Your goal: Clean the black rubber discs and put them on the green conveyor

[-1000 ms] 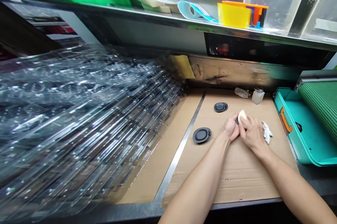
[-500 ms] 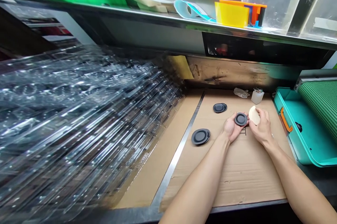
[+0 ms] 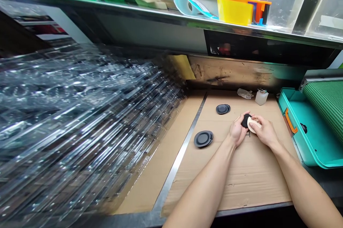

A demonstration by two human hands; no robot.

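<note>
Both hands were closed: the left hand (image 3: 237, 130) held a black disc (image 3: 244, 120), the right hand (image 3: 265, 131) pressing a cream pad (image 3: 253, 125) to it from 3 o'clock.

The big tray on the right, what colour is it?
The tray is teal, with an orange handle. It shows best in the head view.

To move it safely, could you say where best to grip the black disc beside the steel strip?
Best pinch the black disc at its right edge, where a small tab juts, coming from above and the right. It lies flat on the cardboard, so that edge likely gives the surest hold.
</note>
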